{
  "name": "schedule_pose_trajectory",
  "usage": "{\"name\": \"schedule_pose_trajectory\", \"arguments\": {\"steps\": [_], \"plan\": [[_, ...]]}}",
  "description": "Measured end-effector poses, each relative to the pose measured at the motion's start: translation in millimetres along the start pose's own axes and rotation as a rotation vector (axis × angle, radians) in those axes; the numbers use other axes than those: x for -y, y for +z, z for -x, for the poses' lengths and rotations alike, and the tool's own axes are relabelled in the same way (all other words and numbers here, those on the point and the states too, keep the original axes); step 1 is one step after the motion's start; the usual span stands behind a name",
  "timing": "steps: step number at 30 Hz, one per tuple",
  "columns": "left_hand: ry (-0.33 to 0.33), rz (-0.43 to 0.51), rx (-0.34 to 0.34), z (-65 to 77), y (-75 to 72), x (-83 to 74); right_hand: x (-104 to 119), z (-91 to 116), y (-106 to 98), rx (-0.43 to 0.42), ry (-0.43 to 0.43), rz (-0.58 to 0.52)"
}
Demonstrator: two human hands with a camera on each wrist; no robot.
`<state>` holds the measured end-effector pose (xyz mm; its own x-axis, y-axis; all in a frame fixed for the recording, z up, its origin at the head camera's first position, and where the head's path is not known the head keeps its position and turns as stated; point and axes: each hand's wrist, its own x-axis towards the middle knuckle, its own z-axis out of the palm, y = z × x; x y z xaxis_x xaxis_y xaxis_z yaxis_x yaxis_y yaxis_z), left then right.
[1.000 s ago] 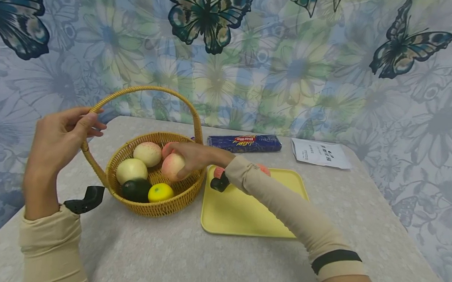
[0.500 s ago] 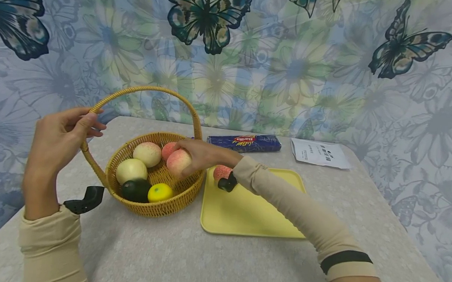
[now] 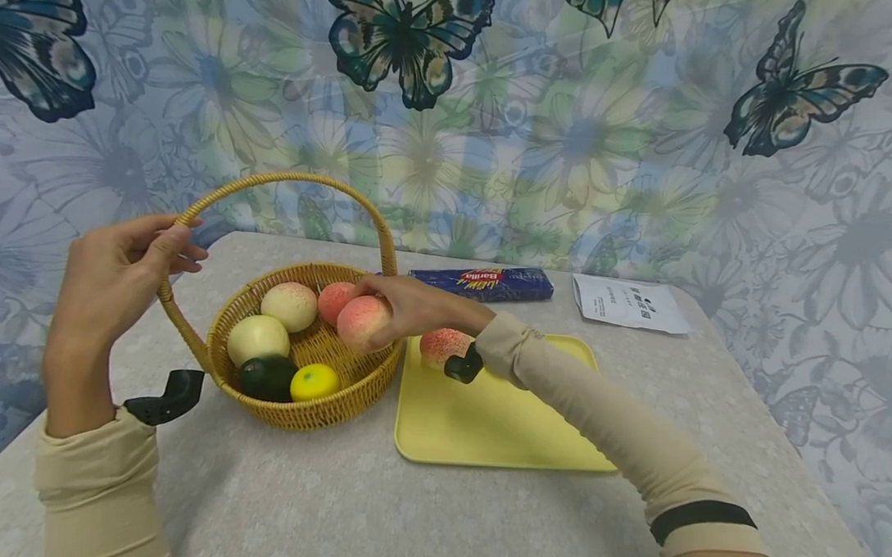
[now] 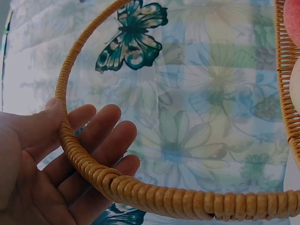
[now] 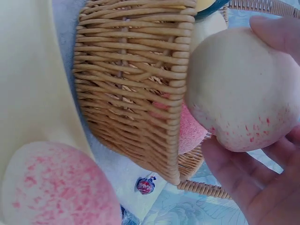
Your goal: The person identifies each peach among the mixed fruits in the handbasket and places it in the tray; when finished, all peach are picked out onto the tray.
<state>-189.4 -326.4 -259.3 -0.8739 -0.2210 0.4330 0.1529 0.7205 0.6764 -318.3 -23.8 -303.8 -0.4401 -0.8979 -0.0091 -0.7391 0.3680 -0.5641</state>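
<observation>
My left hand [image 3: 125, 271] pinches the wicker basket's arched handle [image 4: 140, 192] between thumb and fingers. The basket [image 3: 316, 417] stands upright on the table. Over its right side, my right hand [image 3: 415, 306] grips a pale peach with a pink blush [image 5: 243, 89]. Inside the basket sit a redder peach [image 3: 333, 301], a pale speckled peach [image 3: 288, 306], a yellowish-green round fruit [image 3: 258, 342], a dark green avocado-like fruit [image 3: 265, 378] and a yellow lemon-like fruit [image 3: 314, 383]. Another speckled peach [image 3: 442, 347] rests on the yellow tray [image 3: 485, 436], partly behind the right wrist's black camera mount.
Behind the tray lies a blue Barilla pasta box [image 3: 505, 284]. A white printed packet [image 3: 633, 304] is at the back right of the table [image 3: 320, 504]. A butterfly-patterned cloth [image 3: 568, 168] hangs along the table's back.
My right hand has moved a little to the right with the peach, toward the basket's right rim. More of the tray's peach shows now. My left hand keeps its hold on the handle.
</observation>
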Motion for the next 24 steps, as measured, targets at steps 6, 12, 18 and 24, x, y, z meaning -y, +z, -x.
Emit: {"name": "schedule_pose_trajectory", "arguments": {"steps": [6,12,18,24], "plan": [[0.007,-0.003,-0.002,-0.2,0.1,-1.3,-1.6,10.9,-0.9,-0.035,-0.011,-0.056],[0.011,-0.007,-0.003,-1.5,-0.3,-0.2,-4.0,22.6,-3.2,-0.085,0.001,-0.105],[0.011,0.001,0.0,-1.6,-0.5,0.6,-7.4,33.2,-3.6,-0.109,0.003,-0.137],[0.025,0.007,-0.002,-2.0,-0.2,1.3,-12.7,43.6,-2.3,-0.132,-0.004,-0.178]]}}
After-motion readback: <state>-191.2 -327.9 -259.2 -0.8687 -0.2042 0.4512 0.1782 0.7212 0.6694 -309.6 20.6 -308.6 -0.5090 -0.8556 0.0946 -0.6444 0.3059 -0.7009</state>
